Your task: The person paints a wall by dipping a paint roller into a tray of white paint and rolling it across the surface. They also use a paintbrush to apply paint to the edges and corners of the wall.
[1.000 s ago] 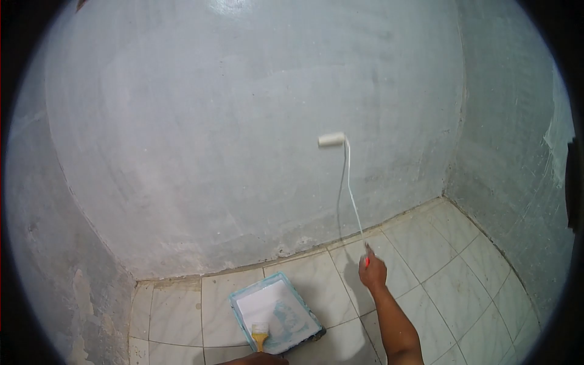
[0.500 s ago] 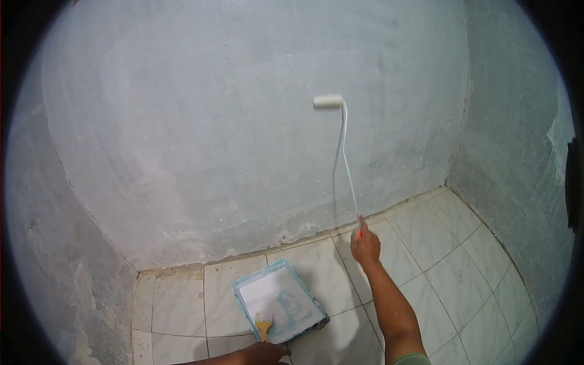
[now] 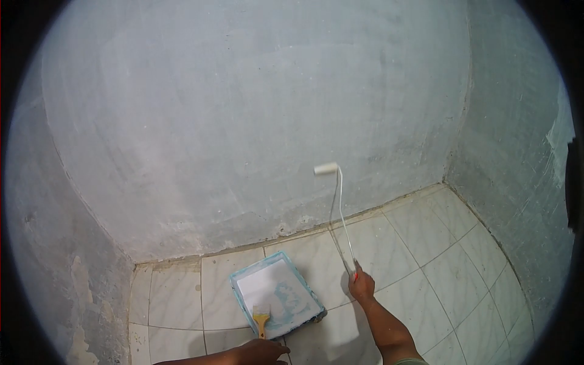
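My right hand [image 3: 362, 285] is closed round the red handle of a paint roller [image 3: 326, 169]. The white roller head is against the lower part of the grey wall [image 3: 243, 121], at the end of a long bent wire. Near the bottom edge, my left hand [image 3: 260, 351] is at the blue-rimmed paint tray [image 3: 285, 292], its fingers mostly curled beneath. A brush [image 3: 261, 319] with a yellow handle lies over the tray's near left part, bristles on the tray and handle end at my left hand. White paint and blue smears cover the tray's inside.
Pale marble-look tiles [image 3: 420, 243] cover the floor. Grey walls rise at the left [image 3: 73, 243] and right [image 3: 511, 152], with peeling patches. A dark object [image 3: 573, 185] shows at the far right edge.
The roller has moved down the wall, and my right hand has come down and nearer with it. My left hand, the brush and the tray hold nearly the same places.
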Demonstrator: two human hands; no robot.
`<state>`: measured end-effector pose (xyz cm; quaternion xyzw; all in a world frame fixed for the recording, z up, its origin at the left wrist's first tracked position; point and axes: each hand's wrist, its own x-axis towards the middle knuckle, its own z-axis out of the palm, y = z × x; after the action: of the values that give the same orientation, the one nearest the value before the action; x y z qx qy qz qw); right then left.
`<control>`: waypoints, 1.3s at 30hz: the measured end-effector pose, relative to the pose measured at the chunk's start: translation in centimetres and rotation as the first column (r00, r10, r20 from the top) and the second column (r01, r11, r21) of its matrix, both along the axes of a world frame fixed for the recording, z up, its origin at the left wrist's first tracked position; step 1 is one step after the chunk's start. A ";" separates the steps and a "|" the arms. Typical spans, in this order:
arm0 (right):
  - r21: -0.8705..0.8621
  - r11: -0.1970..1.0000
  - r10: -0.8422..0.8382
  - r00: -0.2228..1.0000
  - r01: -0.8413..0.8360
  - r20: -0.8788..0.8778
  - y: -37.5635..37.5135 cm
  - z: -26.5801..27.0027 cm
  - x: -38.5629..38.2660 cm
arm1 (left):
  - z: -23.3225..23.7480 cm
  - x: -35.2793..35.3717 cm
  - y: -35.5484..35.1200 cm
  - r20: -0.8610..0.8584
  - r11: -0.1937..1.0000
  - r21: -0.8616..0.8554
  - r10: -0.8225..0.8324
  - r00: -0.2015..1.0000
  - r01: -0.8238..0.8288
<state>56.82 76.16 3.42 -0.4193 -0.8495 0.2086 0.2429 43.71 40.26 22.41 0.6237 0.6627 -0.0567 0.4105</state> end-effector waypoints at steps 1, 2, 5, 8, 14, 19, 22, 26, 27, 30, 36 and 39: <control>0.023 1.000 -0.004 1.000 0.005 -0.024 0.5 1.5 -1.0 | -0.1 0.1 0.0 -0.005 1.000 -0.003 -0.007 1.000 0.007; 0.046 0.999 -0.007 0.999 0.010 -0.047 1.0 3.2 -2.1 | -0.1 0.1 0.2 0.001 1.000 -0.004 -0.008 1.000 0.008; 0.156 0.988 0.001 0.991 0.020 -0.136 2.4 7.4 -5.0 | 0.1 0.1 0.6 0.014 1.000 -0.018 -0.013 1.000 0.013; 0.220 0.976 0.033 0.983 0.007 -0.178 3.4 7.3 -6.0 | 0.1 0.0 0.6 -0.023 0.999 -0.044 -0.017 1.000 0.016; 0.047 0.999 0.019 0.996 -0.023 0.089 -0.6 -1.2 0.2 | -1.7 -0.9 0.3 0.023 0.992 -0.045 -0.119 0.993 0.120; 0.032 0.998 0.062 0.998 -0.063 0.031 -1.1 -2.4 1.2 | -1.3 -0.2 0.7 0.025 0.980 -0.108 -0.166 0.986 0.168; 0.080 0.996 0.026 1.000 -0.027 0.015 -0.1 2.1 -0.9 | 0.6 0.8 -0.1 -0.018 0.999 0.018 -0.031 0.999 0.031; 0.123 0.992 0.001 1.000 0.002 -0.021 2.0 10.5 -5.3 | 0.6 0.6 -0.5 -0.027 0.998 0.032 -0.045 0.999 0.046; 0.151 0.989 0.000 0.999 0.008 -0.049 2.5 12.5 -6.6 | 0.3 0.6 -0.7 -0.024 0.999 0.026 -0.038 0.999 0.039; 0.244 0.970 0.030 0.988 0.008 -0.150 3.0 20.0 -10.1 | 0.9 0.5 -0.8 -0.032 0.999 0.028 -0.023 0.999 0.024; 0.260 0.965 0.086 0.967 -0.022 -0.239 1.2 24.5 -14.6 | -0.8 -0.8 -0.6 0.024 0.998 -0.009 -0.059 0.998 0.059; 0.156 0.986 0.081 0.986 -0.059 -0.142 -0.9 18.3 -13.7 | -1.3 -0.9 -0.7 0.032 0.991 -0.080 -0.105 0.994 0.107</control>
<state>43.08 75.22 21.74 -0.3528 -0.8567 0.1826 0.3290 42.85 39.53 21.13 0.6417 0.6198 -0.0967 0.4413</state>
